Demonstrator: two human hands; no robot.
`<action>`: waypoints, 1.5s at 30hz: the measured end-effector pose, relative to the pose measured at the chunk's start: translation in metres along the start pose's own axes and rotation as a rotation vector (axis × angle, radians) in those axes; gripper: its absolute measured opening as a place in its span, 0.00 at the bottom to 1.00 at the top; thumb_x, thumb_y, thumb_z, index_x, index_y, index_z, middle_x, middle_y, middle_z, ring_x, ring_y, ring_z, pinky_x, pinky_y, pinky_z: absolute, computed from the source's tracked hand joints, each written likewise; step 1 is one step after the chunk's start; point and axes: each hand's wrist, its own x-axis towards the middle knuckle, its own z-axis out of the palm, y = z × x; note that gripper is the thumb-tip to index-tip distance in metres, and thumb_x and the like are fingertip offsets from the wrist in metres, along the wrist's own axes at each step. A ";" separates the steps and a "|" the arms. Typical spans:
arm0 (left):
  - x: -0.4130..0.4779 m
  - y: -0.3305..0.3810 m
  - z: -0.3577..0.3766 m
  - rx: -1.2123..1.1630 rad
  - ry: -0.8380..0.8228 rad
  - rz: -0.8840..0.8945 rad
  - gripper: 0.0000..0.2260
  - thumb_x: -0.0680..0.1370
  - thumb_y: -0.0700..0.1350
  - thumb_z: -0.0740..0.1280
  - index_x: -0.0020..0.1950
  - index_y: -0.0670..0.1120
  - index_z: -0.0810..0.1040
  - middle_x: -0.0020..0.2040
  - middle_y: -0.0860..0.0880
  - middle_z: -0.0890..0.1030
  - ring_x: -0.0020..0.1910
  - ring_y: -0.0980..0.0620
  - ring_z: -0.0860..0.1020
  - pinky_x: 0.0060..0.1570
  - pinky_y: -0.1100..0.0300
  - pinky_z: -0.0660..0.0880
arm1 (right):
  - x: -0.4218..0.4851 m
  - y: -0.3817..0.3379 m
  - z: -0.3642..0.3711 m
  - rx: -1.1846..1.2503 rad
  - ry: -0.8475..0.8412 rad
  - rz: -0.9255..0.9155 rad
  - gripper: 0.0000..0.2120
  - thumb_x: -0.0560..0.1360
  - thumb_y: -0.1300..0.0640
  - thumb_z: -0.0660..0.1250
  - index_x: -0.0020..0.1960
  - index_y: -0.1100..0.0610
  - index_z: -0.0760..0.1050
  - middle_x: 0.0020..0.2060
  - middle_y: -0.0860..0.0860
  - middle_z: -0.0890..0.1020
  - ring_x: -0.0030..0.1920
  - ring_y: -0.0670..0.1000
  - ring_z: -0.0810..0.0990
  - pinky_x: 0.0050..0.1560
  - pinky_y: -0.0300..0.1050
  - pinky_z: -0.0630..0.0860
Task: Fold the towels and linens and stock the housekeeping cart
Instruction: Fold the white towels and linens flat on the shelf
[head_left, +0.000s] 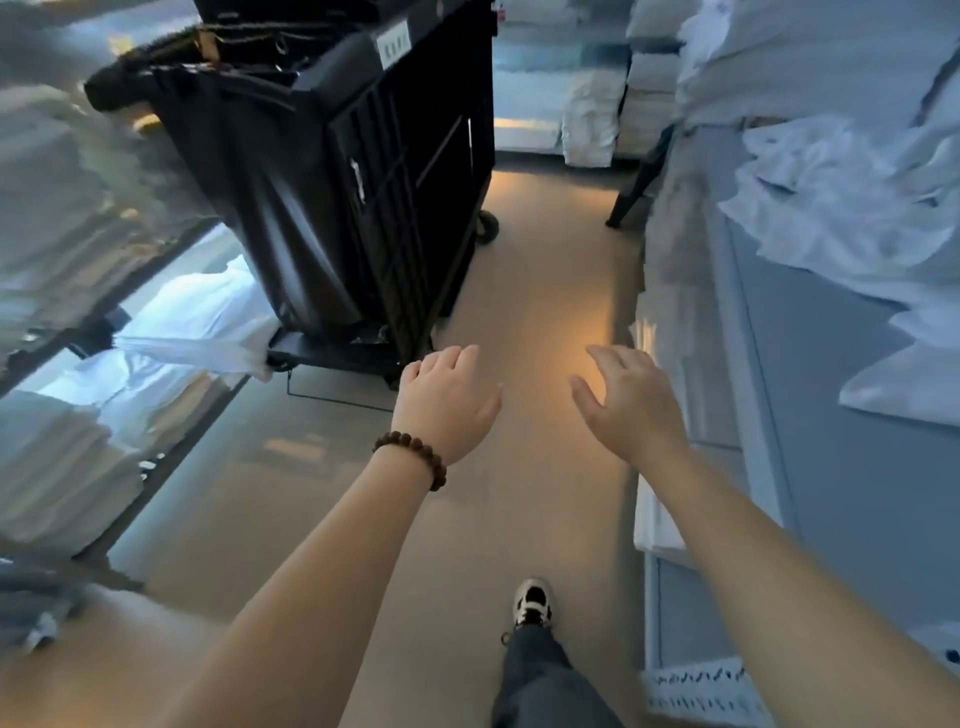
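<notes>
Both hands are out front and empty: the left hand (448, 402), beaded bracelet (413, 457) on its wrist, hangs palm-down with fingers loosely curled, and the right hand (631, 400) is spread open, holding nothing. The person is mid-stride down the aisle, one shoe (532, 605) forward on the floor. The black housekeeping cart (363, 171) stands ahead on the left, near the left hand but not touched. Crumpled white linens (831, 187) lie heaped along the table (810, 395) on the right, running up to its near edge. Folded stacks (57, 478) sit on the left shelving (blurred, hard to read). This looks like a between-loads step; the next move probably calls for turning right and taking a sheet off the heap to fold.
</notes>
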 end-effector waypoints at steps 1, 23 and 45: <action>0.021 -0.001 0.004 0.001 -0.003 0.017 0.25 0.80 0.58 0.57 0.73 0.46 0.65 0.69 0.49 0.71 0.69 0.48 0.67 0.69 0.51 0.59 | 0.016 0.005 0.004 -0.005 0.002 0.014 0.22 0.78 0.47 0.60 0.66 0.60 0.72 0.62 0.56 0.77 0.63 0.57 0.72 0.61 0.52 0.69; 0.507 0.099 0.078 -0.108 -0.100 0.441 0.26 0.80 0.59 0.54 0.75 0.48 0.62 0.72 0.49 0.69 0.71 0.48 0.66 0.71 0.49 0.59 | 0.378 0.182 0.009 -0.074 0.194 0.385 0.22 0.78 0.48 0.61 0.65 0.61 0.73 0.59 0.57 0.78 0.61 0.58 0.73 0.59 0.53 0.71; 0.798 0.289 0.142 -0.240 -0.212 1.357 0.26 0.79 0.57 0.60 0.73 0.44 0.66 0.69 0.47 0.73 0.68 0.47 0.69 0.67 0.51 0.63 | 0.518 0.286 0.008 -0.275 0.476 1.229 0.21 0.76 0.50 0.66 0.64 0.60 0.74 0.57 0.57 0.79 0.59 0.61 0.75 0.56 0.54 0.72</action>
